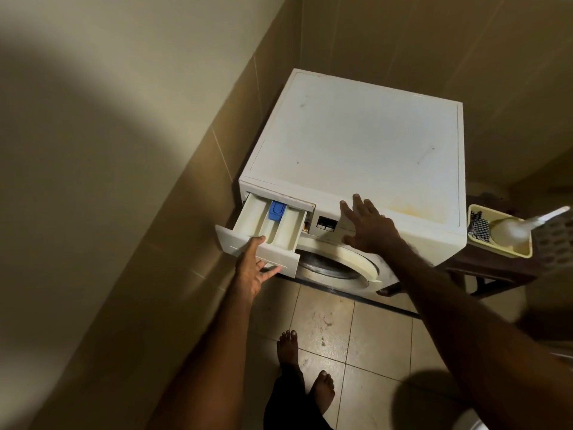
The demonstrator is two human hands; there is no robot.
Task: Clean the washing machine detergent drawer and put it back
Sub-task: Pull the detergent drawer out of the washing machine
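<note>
I judge that I am at the drawer-handling step: the detergent drawer (268,232) stands pulled well out of its slot at the near left corner of the washing machine (356,144), but its far end is still inside the housing. From this one view I cannot tell whether it is on its way out for cleaning or going back in. My left hand (252,268) grasps the drawer's front panel, thumb on the top edge and fingers curled under the lower lip. My right hand (367,223) is released, fingers spread flat, pressing on the front top edge of the machine just right of the small display (326,224), which I read as bracing the cabinet.

If the drawer is coming out, the next move calls for a steady pull toward me, probably with the blue siphon cap (276,210) pressed down to free the catch; my left grip would have to shift for that. If it is going in, a straight push along the rails is enough.

The drawer is white plastic with long compartments side by side, the blue cap in the middle one toward the far end. The walls look yellowed and there is brownish staining at the right edge of the slot. To the right of the machine a pale yellow basket (496,252) holds a checked cloth (479,226) and a white brush (527,221)
</note>
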